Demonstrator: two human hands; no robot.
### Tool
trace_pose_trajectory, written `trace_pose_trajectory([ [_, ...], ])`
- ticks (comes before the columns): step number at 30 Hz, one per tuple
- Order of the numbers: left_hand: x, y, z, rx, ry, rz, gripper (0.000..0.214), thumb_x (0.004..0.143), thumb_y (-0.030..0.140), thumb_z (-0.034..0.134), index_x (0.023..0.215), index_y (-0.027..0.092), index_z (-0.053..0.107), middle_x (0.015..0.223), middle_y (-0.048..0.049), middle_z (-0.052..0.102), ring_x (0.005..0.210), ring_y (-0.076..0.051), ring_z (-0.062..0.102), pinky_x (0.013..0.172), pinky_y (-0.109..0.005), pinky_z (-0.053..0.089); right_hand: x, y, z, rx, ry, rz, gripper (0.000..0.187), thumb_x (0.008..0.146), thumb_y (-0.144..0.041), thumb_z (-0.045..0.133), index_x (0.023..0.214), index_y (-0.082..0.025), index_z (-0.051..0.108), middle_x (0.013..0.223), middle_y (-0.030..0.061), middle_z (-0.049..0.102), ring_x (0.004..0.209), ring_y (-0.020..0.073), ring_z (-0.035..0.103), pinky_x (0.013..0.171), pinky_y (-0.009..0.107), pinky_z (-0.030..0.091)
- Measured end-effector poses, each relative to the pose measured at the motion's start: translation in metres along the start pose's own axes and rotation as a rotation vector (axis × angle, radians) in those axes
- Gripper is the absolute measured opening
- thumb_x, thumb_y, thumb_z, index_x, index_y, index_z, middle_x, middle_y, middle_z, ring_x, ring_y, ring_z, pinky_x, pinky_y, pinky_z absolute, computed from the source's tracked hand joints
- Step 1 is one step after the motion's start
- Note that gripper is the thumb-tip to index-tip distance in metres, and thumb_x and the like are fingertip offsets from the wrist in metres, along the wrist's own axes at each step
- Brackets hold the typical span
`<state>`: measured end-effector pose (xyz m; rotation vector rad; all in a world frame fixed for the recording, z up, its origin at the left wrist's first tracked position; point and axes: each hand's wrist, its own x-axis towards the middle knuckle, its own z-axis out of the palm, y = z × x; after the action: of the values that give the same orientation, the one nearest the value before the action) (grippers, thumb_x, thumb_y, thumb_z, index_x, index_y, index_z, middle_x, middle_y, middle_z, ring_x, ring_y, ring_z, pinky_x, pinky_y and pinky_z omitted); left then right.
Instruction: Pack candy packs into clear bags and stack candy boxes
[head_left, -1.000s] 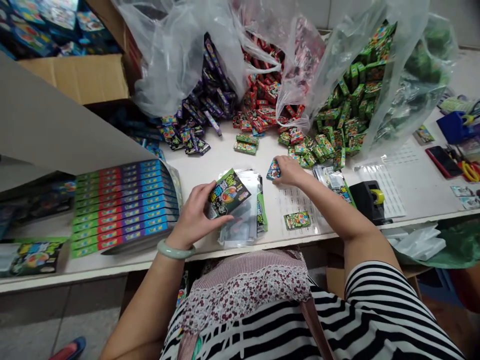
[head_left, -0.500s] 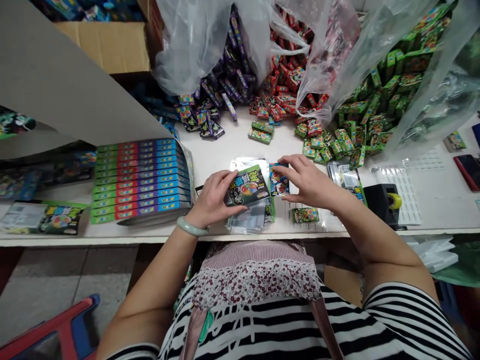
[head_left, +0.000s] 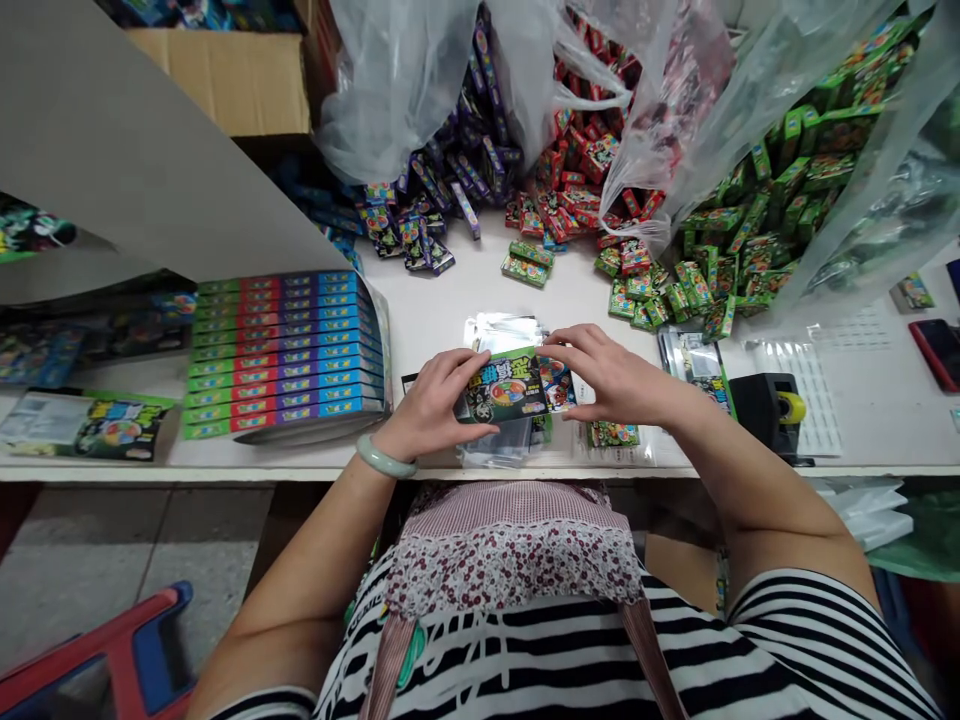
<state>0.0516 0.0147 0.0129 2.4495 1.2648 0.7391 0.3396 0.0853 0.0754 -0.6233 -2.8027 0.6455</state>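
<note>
Hidden or unclear: the left part of the small blue box point(head_left: 557, 382) is covered by the black-and-green packet point(head_left: 510, 388); whether it sits inside the packet or behind it cannot be told. The clear sleeves point(head_left: 496, 445) lie partly under both; too overlapped to count. The phone point(head_left: 936, 352) is cut off at the right edge, the carton point(head_left: 225, 85) at the top.

Pose: left hand point(head_left: 431, 405) palm inward, thumb below and fingers above, clamped on the packet's left side; a bracelet point(head_left: 385, 458) circles that wrist. Right hand point(head_left: 619, 378) comes in from the right, the blue box pinched between thumb and fingertips. Hands apart, packet and box between them, above the table point(head_left: 420, 300) near its front edge.

Counts: one packet held, one blue box held, one tape dispenser point(head_left: 765, 415), two green boxes point(head_left: 527, 263) side by side beyond the hands. Purple boxes point(head_left: 469, 165), red boxes point(head_left: 574, 205) and the heaped green ones: three piles, too jumbled to count.
</note>
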Motion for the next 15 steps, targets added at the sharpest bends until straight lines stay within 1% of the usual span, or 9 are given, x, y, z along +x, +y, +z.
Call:
trace_pose_trajectory([
  [3,0.001,0.006,-0.001,-0.004,0.024,-0.033,0.094,0.073,0.060,0.076,0.147,0.021,0.034,0.127,-0.0155,0.051,0.118,-0.033,0.054,0.101,-0.052,0.050,0.004,-0.001,0.013,0.177,0.101,0.013,0.082,0.081,-0.043,0.074,0.148,-0.026,0.029,0.145,0.0166,0.037,0.138,0.0310,0.038,0.113,0.052,0.042],
  [6,0.003,0.015,-0.003,-0.009,0.143,-0.124,0.096,0.067,0.058,0.082,0.143,0.019,0.037,0.124,-0.0149,0.051,0.115,-0.032,0.054,0.099,-0.050,0.052,0.008,-0.007,0.027,0.286,0.294,0.160,0.080,0.076,-0.052,0.077,0.140,-0.028,0.036,0.146,0.0159,0.035,0.141,0.0327,0.035,0.111,0.054,0.043],
  [8,0.004,0.023,-0.002,-0.039,0.244,-0.175,0.098,0.062,0.057,0.086,0.139,0.019,0.039,0.123,-0.0140,0.052,0.117,-0.031,0.054,0.100,-0.050,0.052,0.011,-0.013,0.035,0.402,0.363,0.280,0.065,0.080,-0.048,0.074,0.133,-0.028,0.043,0.142,0.0141,0.042,0.128,0.0293,0.049,0.099,0.049,0.052],
  [9,0.003,0.028,0.000,-0.080,0.282,-0.204,0.095,0.062,0.056,0.086,0.137,0.020,0.041,0.124,-0.0135,0.052,0.118,-0.031,0.054,0.100,-0.049,0.052,0.013,-0.016,0.039,0.477,0.369,0.328,0.055,0.084,-0.042,0.070,0.130,-0.027,0.045,0.136,0.0122,0.048,0.116,0.0249,0.057,0.090,0.044,0.056],
  [10,0.002,0.032,0.004,-0.149,0.308,-0.246,0.087,0.065,0.054,0.085,0.134,0.020,0.043,0.125,-0.0127,0.053,0.117,-0.029,0.055,0.100,-0.048,0.052,0.015,-0.018,0.042,0.548,0.361,0.364,0.046,0.087,-0.037,0.066,0.127,-0.027,0.047,0.127,0.0095,0.054,0.102,0.0200,0.061,0.082,0.038,0.058],
  [11,0.001,0.037,0.009,-0.245,0.329,-0.299,0.075,0.073,0.051,0.080,0.132,0.021,0.044,0.124,-0.0118,0.055,0.115,-0.027,0.058,0.098,-0.046,0.053,0.017,-0.020,0.045,0.601,0.353,0.390,0.039,0.088,-0.031,0.063,0.124,-0.026,0.050,0.117,0.0066,0.059,0.090,0.0160,0.062,0.076,0.034,0.057],
  [12,-0.001,0.042,0.014,-0.356,0.353,-0.355,0.062,0.081,0.046,0.074,0.130,0.022,0.045,0.123,-0.0109,0.057,0.112,-0.024,0.060,0.096,-0.043,0.055,0.019,-0.022,0.048,0.627,0.343,0.402,0.034,0.089,-0.028,0.060,0.122,-0.025,0.052,0.109,0.0044,0.061,0.084,0.0140,0.061,0.073,0.032,0.056],
  [14,-0.007,0.049,0.026,-0.567,0.426,-0.451,0.041,0.091,0.037,0.063,0.125,0.023,0.047,0.119,-0.0092,0.061,0.107,-0.020,0.065,0.091,-0.038,0.057,0.023,-0.024,0.050,0.615,0.314,0.381,0.028,0.089,-0.025,0.059,0.117,-0.024,0.058,0.103,0.0034,0.063,0.088,0.0146,0.061,0.074,0.031,0.055],
  [15,-0.011,0.052,0.031,-0.644,0.470,-0.482,0.037,0.092,0.035,0.062,0.124,0.023,0.047,0.117,-0.0088,0.063,0.106,-0.019,0.066,0.090,-0.036,0.058,0.024,-0.026,0.050,0.597,0.297,0.353,0.027,0.089,-0.026,0.060,0.116,-0.024,0.060,0.105,0.0042,0.063,0.093,0.0158,0.062,0.075,0.031,0.055],
])
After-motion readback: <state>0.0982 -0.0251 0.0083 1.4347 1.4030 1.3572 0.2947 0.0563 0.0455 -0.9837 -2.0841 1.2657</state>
